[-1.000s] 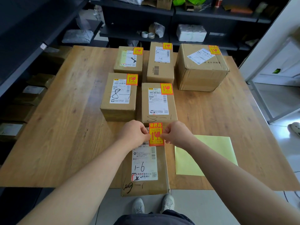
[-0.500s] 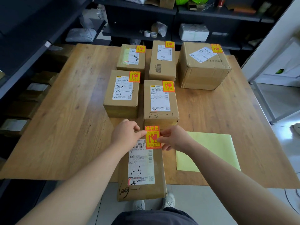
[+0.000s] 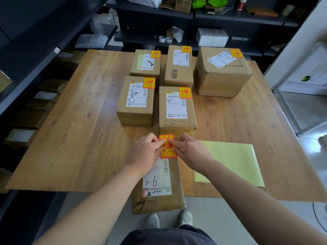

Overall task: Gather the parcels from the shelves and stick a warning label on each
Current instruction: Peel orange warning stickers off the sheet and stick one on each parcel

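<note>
Together the hands (left (image 3: 145, 152), right (image 3: 191, 151)) press a label (image 3: 168, 154) onto the parcel (image 3: 177, 191).

Wooden table (image 3: 76, 131), six cardboard parcels (image 3: 135, 112), yellow sheet (image 3: 231, 161) at right

The desk (image 3: 79, 138) is seen to be of matt wood with a plain grain. The parcels (image 3: 135, 112) are of dull brown cardboard, with white paper slips (image 3: 157, 183) stuck on. A slight sheen is shown by the warning label (image 3: 168, 153), the yellow sheet (image 3: 230, 161) and the floor (image 3: 309, 110).
</note>
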`<act>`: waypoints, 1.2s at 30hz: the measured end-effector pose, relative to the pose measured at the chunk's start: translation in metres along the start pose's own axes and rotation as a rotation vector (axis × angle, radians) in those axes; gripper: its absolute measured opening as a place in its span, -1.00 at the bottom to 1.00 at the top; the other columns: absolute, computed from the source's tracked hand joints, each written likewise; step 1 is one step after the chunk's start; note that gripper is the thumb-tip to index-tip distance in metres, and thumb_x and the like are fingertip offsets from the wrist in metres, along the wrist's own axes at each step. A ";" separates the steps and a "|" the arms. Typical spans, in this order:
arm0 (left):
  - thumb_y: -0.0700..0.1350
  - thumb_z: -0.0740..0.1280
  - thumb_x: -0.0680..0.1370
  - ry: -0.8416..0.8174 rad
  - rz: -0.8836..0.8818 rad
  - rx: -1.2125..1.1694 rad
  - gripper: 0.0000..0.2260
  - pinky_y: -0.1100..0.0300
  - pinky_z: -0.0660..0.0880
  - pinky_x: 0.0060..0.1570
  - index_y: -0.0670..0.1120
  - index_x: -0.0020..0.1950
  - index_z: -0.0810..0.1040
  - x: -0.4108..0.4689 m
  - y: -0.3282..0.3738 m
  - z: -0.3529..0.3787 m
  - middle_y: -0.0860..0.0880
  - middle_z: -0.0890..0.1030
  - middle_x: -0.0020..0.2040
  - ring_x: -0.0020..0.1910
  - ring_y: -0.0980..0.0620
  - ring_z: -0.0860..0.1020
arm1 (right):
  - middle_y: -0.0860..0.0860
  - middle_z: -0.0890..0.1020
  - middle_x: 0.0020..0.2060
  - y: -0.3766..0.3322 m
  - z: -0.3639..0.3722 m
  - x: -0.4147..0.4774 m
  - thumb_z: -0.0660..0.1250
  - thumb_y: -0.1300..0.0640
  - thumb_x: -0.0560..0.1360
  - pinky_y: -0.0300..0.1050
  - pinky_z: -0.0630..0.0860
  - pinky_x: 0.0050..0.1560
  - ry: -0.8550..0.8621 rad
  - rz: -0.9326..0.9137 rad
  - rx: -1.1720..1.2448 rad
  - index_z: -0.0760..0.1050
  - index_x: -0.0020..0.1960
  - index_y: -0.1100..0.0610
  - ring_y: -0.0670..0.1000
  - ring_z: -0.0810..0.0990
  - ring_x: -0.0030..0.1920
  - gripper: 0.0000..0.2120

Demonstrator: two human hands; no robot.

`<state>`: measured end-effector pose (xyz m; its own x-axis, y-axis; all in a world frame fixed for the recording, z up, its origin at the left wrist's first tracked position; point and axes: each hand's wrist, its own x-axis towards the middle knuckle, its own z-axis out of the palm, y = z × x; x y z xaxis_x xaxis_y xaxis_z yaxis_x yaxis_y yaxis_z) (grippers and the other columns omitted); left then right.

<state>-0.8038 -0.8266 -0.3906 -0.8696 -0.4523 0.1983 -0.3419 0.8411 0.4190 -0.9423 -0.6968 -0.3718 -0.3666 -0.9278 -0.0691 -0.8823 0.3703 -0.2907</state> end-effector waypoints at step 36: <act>0.34 -0.01 0.54 -0.333 -0.179 0.234 -0.48 -0.21 -0.06 0.43 0.26 0.48 0.06 -0.008 -0.003 -0.006 0.05 0.19 0.44 0.46 -0.02 0.08 | 0.01 0.18 0.49 -0.008 0.038 -0.016 -0.14 -0.30 0.57 0.17 0.18 0.44 -0.148 0.193 0.389 -0.27 0.54 -0.08 0.05 0.20 0.47 -0.35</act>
<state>-0.7935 -0.8268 -0.3879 -0.8436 -0.5088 -0.1715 -0.5355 0.8202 0.2010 -0.9181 -0.6870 -0.4041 -0.4423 -0.8505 -0.2848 -0.6148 0.5187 -0.5941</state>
